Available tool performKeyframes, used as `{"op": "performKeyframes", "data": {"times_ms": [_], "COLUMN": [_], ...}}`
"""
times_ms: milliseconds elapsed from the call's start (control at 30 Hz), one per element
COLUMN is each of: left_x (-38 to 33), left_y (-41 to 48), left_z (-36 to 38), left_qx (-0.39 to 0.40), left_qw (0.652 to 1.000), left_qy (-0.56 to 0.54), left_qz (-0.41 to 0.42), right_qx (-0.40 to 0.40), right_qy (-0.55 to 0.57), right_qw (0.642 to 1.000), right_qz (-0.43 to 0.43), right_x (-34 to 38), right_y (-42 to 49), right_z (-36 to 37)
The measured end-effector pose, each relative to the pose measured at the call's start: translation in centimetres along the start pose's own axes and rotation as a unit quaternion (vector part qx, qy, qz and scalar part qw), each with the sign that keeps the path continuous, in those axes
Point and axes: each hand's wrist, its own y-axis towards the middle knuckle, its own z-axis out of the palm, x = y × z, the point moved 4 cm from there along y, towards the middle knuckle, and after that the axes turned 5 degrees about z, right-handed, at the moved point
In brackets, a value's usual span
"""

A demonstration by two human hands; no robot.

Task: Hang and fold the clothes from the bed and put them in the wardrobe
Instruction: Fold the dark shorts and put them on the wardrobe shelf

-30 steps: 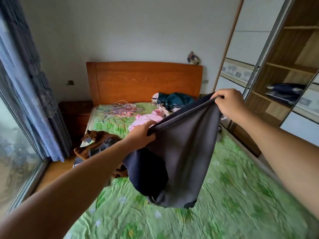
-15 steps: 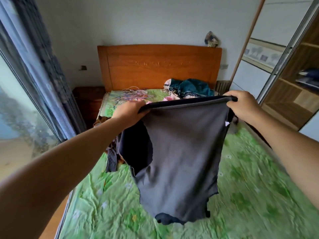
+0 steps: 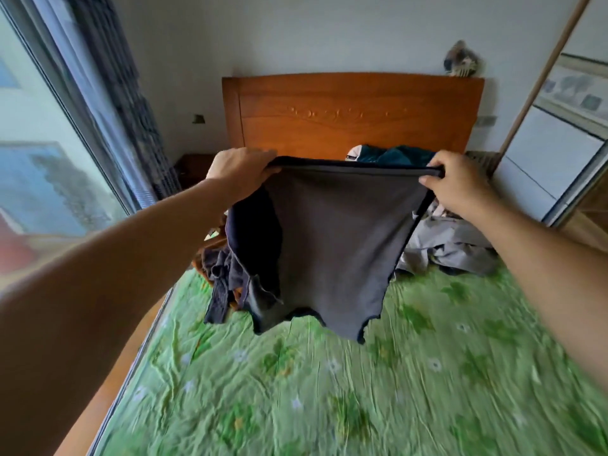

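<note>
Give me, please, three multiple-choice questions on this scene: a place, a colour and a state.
1. Where is the crumpled light grey garment? A on the floor; B on the green floral bedspread; C in the wardrobe.
2. What colour is the wooden headboard? A white; B black; C orange-brown.
3. How is the dark grey fabric garment held? A stretched between left hand and right hand; B by one hand; C lying flat.
B, it lies on the bedspread; C, warm wood tone; A, both hands grip its top edge.

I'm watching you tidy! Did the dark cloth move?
Yes. The dark cloth moved left against the headboard; its top edge, earlier slanted past the headboard's right end, now spans level below it.
</note>
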Motion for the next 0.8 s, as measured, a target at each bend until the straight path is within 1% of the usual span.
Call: {"op": "performKeyframes", "data": {"times_ms": [33,100,167,267,367,467,567,700,800], "left_x": [-0.3,-1.3,-2.8,-6.2,-10.4,-14.8,-18.9,-23.4,-25.8], "left_y": [0.8,1.3,0.2,-3.0,-8.0,-14.6,-21.8,-30.9,-36.9], "left_z": [-0.3,-0.4,0.0,2.1,5.6,9.2,12.8,17.1,19.1], "left_qx": [-0.013,-0.022,-0.017,-0.009,0.067,0.139,0.218,0.350,0.397], "left_qw": [1.000,1.000,0.999,0.997,0.991,0.977,0.957,0.916,0.894], "left_qy": [0.002,0.000,-0.009,-0.033,-0.071,-0.118,-0.153,-0.167,-0.183], "left_qz": [-0.002,0.005,0.026,0.068,0.090,0.111,0.111,0.097,0.101], "right_qx": [-0.022,-0.043,-0.035,0.007,0.065,0.161,0.241,0.332,0.399], "right_qy": [0.005,0.021,0.021,0.006,-0.029,-0.088,-0.150,-0.209,-0.250], "right_qw": [1.000,0.999,0.999,1.000,0.997,0.982,0.956,0.916,0.878], "right_qz": [-0.005,-0.011,-0.015,0.000,0.025,0.054,0.075,0.082,0.085], "right_x": [-0.3,-1.4,-3.1,-6.5,-10.1,-13.5,-16.4,-18.7,-19.5], "right_y": [0.8,1.4,0.5,-2.8,-8.0,-14.1,-21.1,-30.9,-37.4], "right_z": [-0.4,-0.6,0.0,1.9,4.6,8.0,11.6,15.9,18.5]}}
